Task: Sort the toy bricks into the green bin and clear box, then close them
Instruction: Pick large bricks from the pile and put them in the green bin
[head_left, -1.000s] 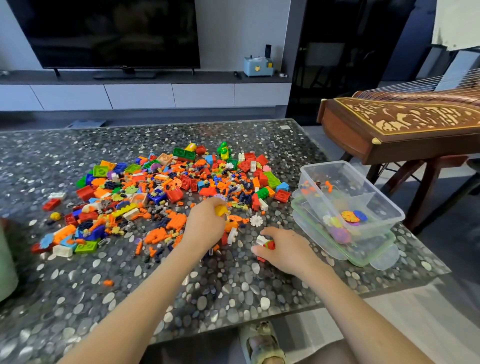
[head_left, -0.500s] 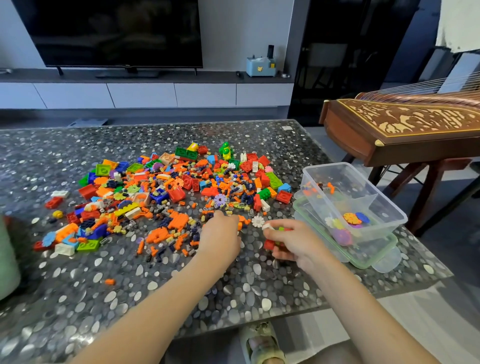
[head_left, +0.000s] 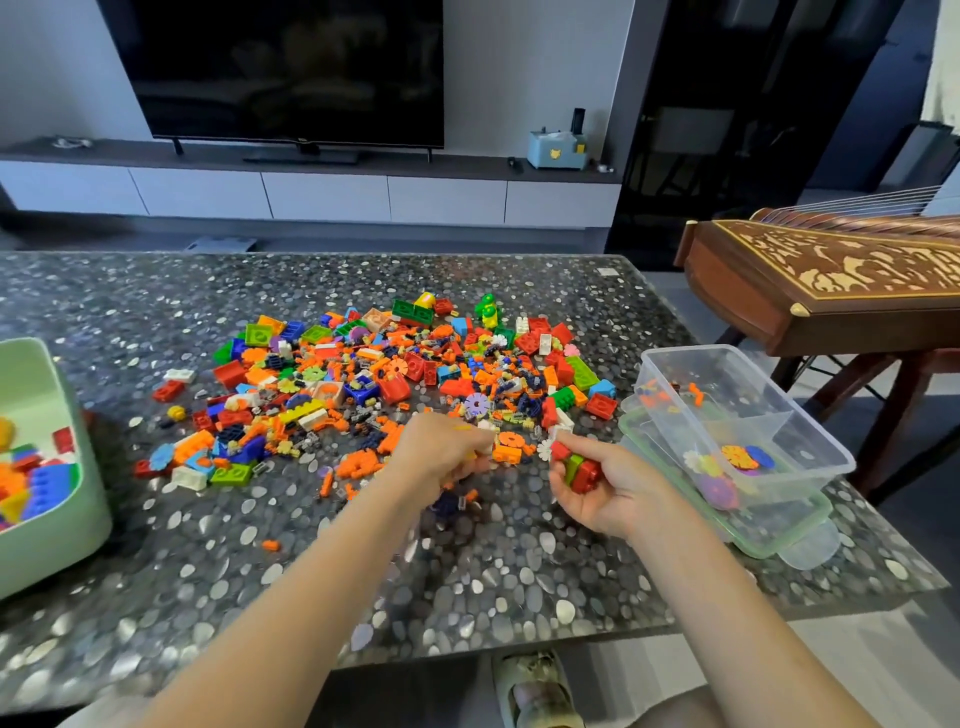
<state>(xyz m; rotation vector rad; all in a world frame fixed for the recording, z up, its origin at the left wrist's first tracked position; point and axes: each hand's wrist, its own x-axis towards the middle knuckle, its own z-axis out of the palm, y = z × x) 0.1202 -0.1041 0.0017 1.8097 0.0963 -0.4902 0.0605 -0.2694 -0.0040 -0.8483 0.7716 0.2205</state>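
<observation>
1. Hold the red and green bricks (head_left: 582, 470) snug in the curled right hand (head_left: 618, 493), near the clear box (head_left: 779, 410)
2. Cannot tell the blurry left hand's (head_left: 436, 457) hold; pinch only one brick at a time
3. Carry chunky bricks over to the green bin (head_left: 52, 519), likely, well apart on the left
4. Pick from the near edge of the pile (head_left: 405, 374) first
</observation>
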